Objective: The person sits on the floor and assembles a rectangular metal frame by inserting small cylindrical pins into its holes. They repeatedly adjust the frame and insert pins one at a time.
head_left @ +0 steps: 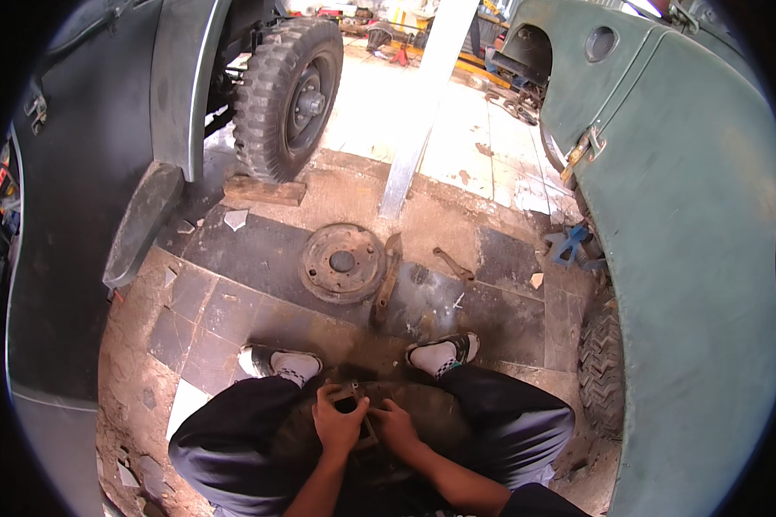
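Between my knees, my left hand (340,422) grips a small, pale metal part (366,434) that looks like a bracket with a dark opening, its thumb across the near side. The fingers of my right hand (397,427) are bent against the right side of that part; my hands hide much of it. Below both hands lies a wide, dark rounded object (431,405), which I cannot identify. On the floor ahead, a rusty round brake drum (343,262) lies flat, with a long rusty metal bar (388,280) close on its right.
A dark vehicle body (86,198) is on the left, with a knobby wheel (289,99) behind a wooden block (264,190). A green vehicle body (690,189) flanks the right, above a tyre (601,370). Ahead rises a pale post (418,129); a rusty lever (453,264) lies nearby.
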Demonstrator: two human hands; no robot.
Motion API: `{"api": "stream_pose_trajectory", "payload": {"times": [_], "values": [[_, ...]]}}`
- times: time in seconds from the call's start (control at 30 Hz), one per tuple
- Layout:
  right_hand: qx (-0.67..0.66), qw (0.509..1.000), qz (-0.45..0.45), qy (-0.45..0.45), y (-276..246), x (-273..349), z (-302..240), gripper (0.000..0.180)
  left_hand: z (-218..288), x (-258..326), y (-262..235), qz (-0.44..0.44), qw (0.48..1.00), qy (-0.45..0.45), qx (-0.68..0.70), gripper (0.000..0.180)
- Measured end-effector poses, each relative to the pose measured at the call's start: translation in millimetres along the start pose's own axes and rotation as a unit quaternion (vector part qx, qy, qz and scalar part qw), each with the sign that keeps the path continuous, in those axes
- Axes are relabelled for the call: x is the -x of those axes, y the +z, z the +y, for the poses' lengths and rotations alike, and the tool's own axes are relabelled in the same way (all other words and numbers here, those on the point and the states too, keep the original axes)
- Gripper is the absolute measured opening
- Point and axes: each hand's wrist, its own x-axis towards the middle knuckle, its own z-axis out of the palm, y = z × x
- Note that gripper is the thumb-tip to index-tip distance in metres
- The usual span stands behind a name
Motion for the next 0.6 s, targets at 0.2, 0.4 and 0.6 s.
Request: {"api": "stream_pose_trajectory", "payload": {"times": [0.2, 0.4, 0.6], "values": [[-0.093, 0.989, 0.075, -0.087, 17, -29, 14, 0.044, 8, 4, 1, -0.01, 1.0, -0.008, -0.011, 0.07], [-0.048, 0.995, -0.028, -0.078, 2, -2, 25, 0.041, 2, 5, -1, 0.005, 1.0, 0.014, -0.014, 0.07], [-0.032, 0.996, 0.066, -0.049, 15, -42, 28, 0.03, 11, 6, -1, -0.007, 1.0, -0.014, -0.013, 0.07]]}}
